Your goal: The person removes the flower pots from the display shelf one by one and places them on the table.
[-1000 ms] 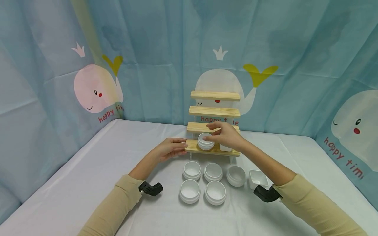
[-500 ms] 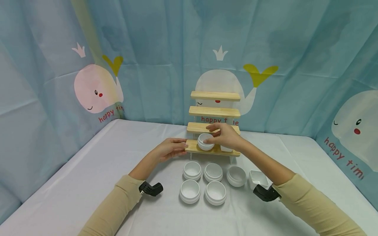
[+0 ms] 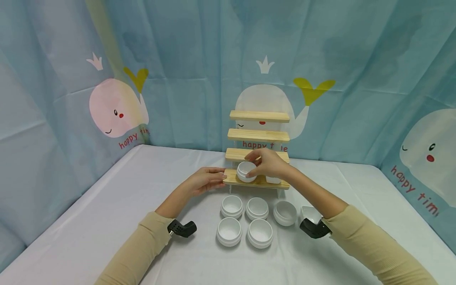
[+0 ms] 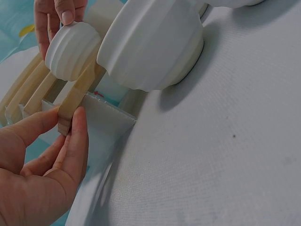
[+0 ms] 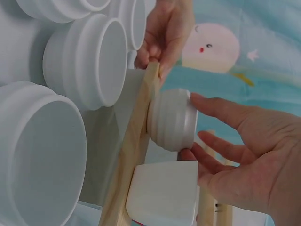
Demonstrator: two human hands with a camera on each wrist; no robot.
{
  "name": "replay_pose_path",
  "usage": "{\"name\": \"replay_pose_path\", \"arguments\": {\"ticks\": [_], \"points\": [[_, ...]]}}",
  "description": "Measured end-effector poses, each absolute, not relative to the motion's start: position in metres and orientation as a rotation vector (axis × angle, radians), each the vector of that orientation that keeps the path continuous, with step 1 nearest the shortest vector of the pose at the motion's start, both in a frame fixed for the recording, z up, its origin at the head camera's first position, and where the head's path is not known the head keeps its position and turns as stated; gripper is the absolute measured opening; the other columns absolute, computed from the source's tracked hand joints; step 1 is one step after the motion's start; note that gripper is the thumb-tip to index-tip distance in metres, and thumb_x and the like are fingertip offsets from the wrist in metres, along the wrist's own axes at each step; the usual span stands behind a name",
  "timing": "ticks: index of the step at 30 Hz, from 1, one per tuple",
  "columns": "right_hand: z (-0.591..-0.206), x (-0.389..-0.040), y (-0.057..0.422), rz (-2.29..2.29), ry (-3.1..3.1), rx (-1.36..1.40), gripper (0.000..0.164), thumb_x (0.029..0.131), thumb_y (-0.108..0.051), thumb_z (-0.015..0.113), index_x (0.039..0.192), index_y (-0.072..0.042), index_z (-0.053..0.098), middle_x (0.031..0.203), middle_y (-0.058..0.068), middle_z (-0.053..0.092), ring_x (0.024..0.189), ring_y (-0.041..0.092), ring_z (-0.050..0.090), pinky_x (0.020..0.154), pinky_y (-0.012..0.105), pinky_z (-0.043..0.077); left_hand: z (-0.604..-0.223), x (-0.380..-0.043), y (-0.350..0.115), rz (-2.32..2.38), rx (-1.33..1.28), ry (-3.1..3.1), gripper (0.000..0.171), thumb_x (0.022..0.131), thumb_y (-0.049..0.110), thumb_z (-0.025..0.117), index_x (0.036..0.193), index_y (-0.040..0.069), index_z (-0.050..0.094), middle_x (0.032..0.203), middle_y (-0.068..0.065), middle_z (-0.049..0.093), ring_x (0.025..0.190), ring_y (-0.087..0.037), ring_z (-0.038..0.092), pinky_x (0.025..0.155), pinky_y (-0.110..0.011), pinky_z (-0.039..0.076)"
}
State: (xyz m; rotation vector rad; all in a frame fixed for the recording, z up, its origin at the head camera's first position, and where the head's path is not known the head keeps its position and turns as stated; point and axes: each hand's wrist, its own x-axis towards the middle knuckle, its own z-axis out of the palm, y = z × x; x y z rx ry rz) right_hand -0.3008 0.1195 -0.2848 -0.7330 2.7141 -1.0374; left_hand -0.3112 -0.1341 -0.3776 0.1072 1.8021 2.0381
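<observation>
At the left end of the lowest plank of a tiered wooden shelf (image 3: 259, 185), my left hand (image 3: 204, 181) pinches the wood between thumb and fingers; the left wrist view shows this grip on the plank end (image 4: 70, 107). My right hand (image 3: 271, 163) holds a small round white bowl (image 3: 245, 171) by its rim, thumb on one side and fingers on the other. That bowl (image 5: 173, 118) stands upright on the same plank, left of its middle. To its right on the plank is a square white bowl (image 5: 164, 190), partly hidden behind my right hand in the head view.
Several round white bowls (image 3: 260, 233) stand on the white cloth in front of the shelf. A square white bowl (image 3: 309, 213) is at their right, partly covered by the right wrist camera (image 3: 315, 228). Upper planks (image 3: 258, 135) rise behind, before a blue curtain (image 3: 185, 99).
My right hand and the round bowl have shifted slightly left along the plank, and the fingers have closed in around its rim. My left hand has stayed on the plank end.
</observation>
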Motion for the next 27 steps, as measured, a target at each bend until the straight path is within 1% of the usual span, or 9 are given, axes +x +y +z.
{"name": "replay_pose_path", "arguments": {"ticks": [6,13,19,22,27], "points": [[-0.282,-0.301,0.118,-0.979,2.708,-0.778,0.050,0.086,-0.008,0.088,0.130,0.005,0.069,0.129,0.022,0.069,0.116,0.037,0.067,0.100,0.045,0.060,-0.379,-0.313,-0.134,2.047,0.094,1.800,0.051,0.106,-0.002,0.058,0.153,-0.013,0.042,0.113,-0.012,0.066,0.085,-0.010,0.072,0.080,-0.021,0.065],[-0.280,-0.299,0.115,-0.917,2.703,-0.803,0.050,0.088,-0.012,0.087,0.132,0.004,0.069,0.132,0.021,0.068,0.115,0.035,0.065,0.102,0.046,0.058,-0.377,-0.310,-0.133,2.052,0.096,1.788,0.051,0.106,-0.002,0.057,0.153,-0.014,0.041,0.109,-0.011,0.065,0.083,-0.009,0.072,0.078,-0.020,0.065],[-0.280,-0.299,0.112,-0.964,2.670,-0.772,0.051,0.090,-0.011,0.085,0.134,0.005,0.066,0.137,0.024,0.066,0.126,0.040,0.063,0.107,0.048,0.058,-0.378,-0.311,-0.133,2.052,0.108,1.799,0.051,0.106,-0.002,0.058,0.153,-0.014,0.041,0.108,-0.011,0.066,0.084,-0.009,0.072,0.079,-0.020,0.065],[-0.281,-0.299,0.110,-1.005,2.641,-0.723,0.053,0.090,-0.011,0.084,0.136,0.005,0.065,0.141,0.025,0.063,0.133,0.041,0.059,0.111,0.049,0.055,-0.378,-0.311,-0.133,2.043,0.101,1.806,0.051,0.106,-0.001,0.058,0.153,-0.014,0.041,0.110,-0.011,0.067,0.084,-0.009,0.072,0.080,-0.020,0.065],[-0.283,-0.298,0.107,-1.044,2.609,-0.673,0.054,0.090,-0.011,0.083,0.138,0.005,0.064,0.145,0.025,0.060,0.139,0.041,0.054,0.116,0.050,0.050,-0.378,-0.312,-0.133,2.036,0.095,1.807,0.050,0.106,-0.001,0.058,0.153,-0.014,0.042,0.111,-0.011,0.066,0.085,-0.010,0.072,0.081,-0.021,0.065]]}}
